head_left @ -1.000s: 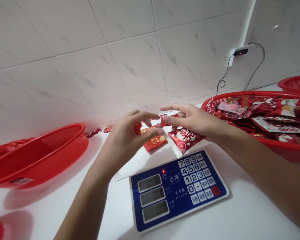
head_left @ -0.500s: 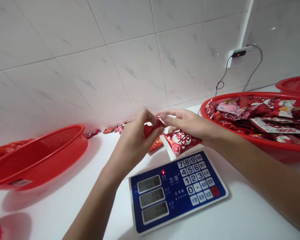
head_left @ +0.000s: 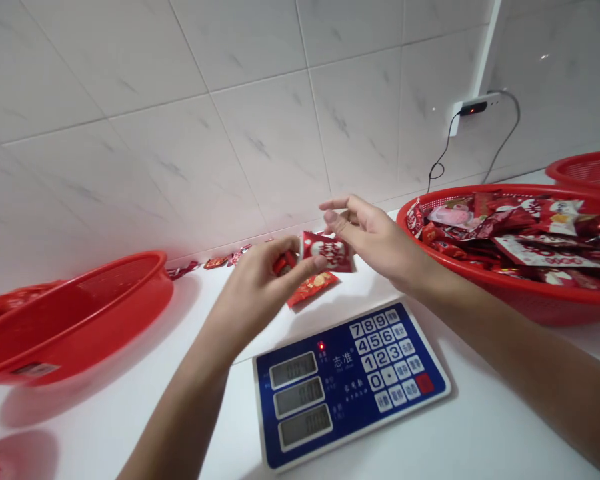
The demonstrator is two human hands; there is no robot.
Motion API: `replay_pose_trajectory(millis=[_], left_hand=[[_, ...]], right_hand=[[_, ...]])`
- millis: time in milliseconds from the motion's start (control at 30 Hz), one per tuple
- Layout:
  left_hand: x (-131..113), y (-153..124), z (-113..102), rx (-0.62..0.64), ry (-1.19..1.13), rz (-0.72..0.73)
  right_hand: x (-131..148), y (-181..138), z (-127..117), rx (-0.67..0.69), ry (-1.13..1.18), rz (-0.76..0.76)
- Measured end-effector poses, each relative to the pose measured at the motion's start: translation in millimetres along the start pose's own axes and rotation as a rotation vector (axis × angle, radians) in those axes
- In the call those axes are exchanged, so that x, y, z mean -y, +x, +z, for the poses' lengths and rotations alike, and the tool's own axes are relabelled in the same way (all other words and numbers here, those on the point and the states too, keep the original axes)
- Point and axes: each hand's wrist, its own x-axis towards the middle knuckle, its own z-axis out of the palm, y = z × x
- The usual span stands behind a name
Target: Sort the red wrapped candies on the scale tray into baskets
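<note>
My left hand (head_left: 260, 277) is closed round small red packets, behind the scale's keypad panel. One red-and-white candy packet (head_left: 329, 252) sticks out past its thumb, and another bit of red wrapper shows inside the curled fingers. Just to the right, my right hand (head_left: 363, 230) has its fingers apart, close to the packet's far end, with no packet seen in its grasp. Beneath the hands a red packet with gold print (head_left: 313, 287) lies on a white surface behind the blue panel of the scale (head_left: 347, 387). The scale's red light is on.
At right a red basket (head_left: 480, 280) is heaped with wrapped packets; another red basket (head_left: 585, 170) stands behind it. A red basket (head_left: 130, 300) tilts at left. Several small packets (head_left: 215, 262) lie along the tiled wall. A power strip (head_left: 475, 108) with cables is on the wall.
The larger red-and-white packet beneath my right hand has left that spot, and a red-and-white packet now shows in my left hand. My right hand has risen slightly and its fingers have spread.
</note>
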Motion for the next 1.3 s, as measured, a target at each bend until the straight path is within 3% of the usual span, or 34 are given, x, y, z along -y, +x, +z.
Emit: replay_pose_trajectory(millis=[67, 233, 367, 567, 867, 1300], left_hand=[[12, 5, -6, -0.027, 0.022, -0.054], [41, 13, -16, 0.082, 0.262, -0.18], [39, 11, -24, -0.079, 0.347, -0.246], [23, 4, -27, -0.25, 0.147, -0.133], [20, 5, -23, -0.301, 0.116, -0.102], [25, 5, -20, -0.167, 0.087, -0.04]], right_hand=[[-2, 4, -4, 0.011, -0.019, 0.037], [2, 9, -15, -0.083, -0.061, 0.057], [8, 9, -20, -0.091, -0.044, 0.068], [12, 8, -21, -0.082, -0.046, 0.057], [7, 8, -22, -0.029, -0.067, 0.033], [8, 8, -23, -0.009, -0.093, 0.046]])
